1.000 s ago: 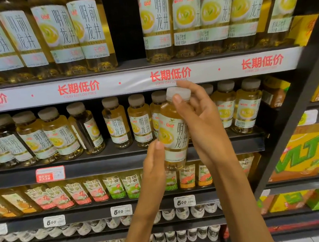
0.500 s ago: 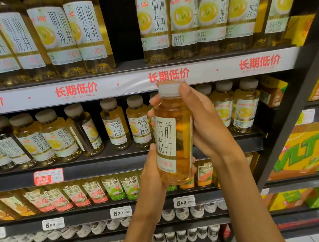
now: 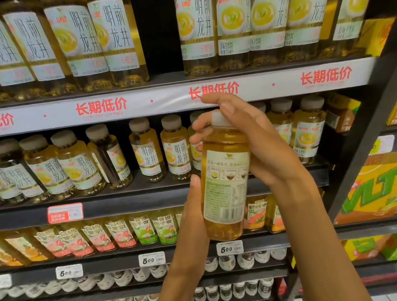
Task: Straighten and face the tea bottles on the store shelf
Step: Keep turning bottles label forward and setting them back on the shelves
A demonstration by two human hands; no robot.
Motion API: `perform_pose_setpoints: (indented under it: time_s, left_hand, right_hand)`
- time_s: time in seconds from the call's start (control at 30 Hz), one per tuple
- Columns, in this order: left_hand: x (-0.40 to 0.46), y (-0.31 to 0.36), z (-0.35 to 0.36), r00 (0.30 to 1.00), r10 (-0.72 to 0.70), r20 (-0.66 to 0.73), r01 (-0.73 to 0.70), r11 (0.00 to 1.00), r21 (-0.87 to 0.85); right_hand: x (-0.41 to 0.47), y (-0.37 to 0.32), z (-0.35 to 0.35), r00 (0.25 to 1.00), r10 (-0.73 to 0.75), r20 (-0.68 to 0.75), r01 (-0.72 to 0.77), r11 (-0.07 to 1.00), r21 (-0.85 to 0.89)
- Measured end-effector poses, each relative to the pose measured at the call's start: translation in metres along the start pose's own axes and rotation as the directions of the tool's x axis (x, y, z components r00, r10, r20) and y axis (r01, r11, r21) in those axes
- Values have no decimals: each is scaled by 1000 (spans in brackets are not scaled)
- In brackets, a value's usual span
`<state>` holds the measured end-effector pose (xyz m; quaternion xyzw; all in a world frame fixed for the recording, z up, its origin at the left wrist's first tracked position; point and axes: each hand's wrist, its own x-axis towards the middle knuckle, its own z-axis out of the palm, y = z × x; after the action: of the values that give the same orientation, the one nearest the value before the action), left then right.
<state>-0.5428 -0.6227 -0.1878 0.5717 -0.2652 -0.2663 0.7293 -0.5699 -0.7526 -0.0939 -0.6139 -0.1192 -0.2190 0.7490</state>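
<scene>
- The right grip point(image 3: 260, 143) wraps the tea bottle's point(image 3: 226, 188) neck and white cap; the left grip point(image 3: 193, 211) clasps its lower body.
- The bottle is held upright before the middle shelf point(image 3: 130, 197), barcode side outward.
- Behind stand amber plastic bottles point(image 3: 148, 151); yellow cartons point(image 3: 378, 189) sit right.

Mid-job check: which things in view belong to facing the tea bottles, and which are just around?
Job:
- held tea bottle, back label toward the camera
- left hand and right hand gripping it
- tea bottles on the middle shelf

Just around:
- peach drinks one shelf down
- yellow cartons at right
- price tags
</scene>
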Motion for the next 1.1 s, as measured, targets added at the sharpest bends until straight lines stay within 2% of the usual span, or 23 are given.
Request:
perform_pose_setpoints:
  time_s: [0.1,0.2,0.27,0.4,0.47,0.57,0.63,0.7,0.8,0.83,0.97,1.1]
  left_hand:
    - [0,-1,0,999,16,36,-18,999,38]
    - [-3,2,0,999,4,-52,1,997,78]
    - [-3,3,0,992,-2,-128,13,996,90]
    - [-8,6,5,984,21,-180,6,989,149]
    - [-7,8,3,991,30,-127,-20,997,77]
    - [-7,14,-3,999,9,46,-3,992,-127]
    - [-8,14,-6,992,-11,128,29,990,-141]
    - [-8,12,-6,995,-27,92,32,998,-54]
    - [-8,12,-10,997,-43,-67,47,997,62]
    - [-9,11,-11,997,-33,-75,40,995,90]
    - [-11,8,-8,997,-23,-74,30,995,97]
    - [-9,14,-7,996,-47,73,52,997,-64]
  right_hand:
    - [-2,3,1,999,-45,-6,45,999,-21]
    - [-4,3,3,993,-90,-79,86,995,-54]
    - [-5,2,5,985,-121,-122,103,984,-145]
    - [-4,0,10,977,-131,-167,89,967,-239]
    - [-3,0,7,987,-98,-124,70,975,-213]
    - [-1,2,3,1000,-6,15,7,1000,-26]
    - [-1,4,4,998,16,63,-22,996,88]
    - [0,5,5,1000,4,27,-7,994,110]
    - [-2,5,5,998,-39,-43,38,999,-8]
    - [-3,5,5,997,-52,-61,49,997,-52]
    - [-3,4,6,995,-22,-100,15,997,-74]
    - [-1,4,5,999,24,-35,-22,999,45]
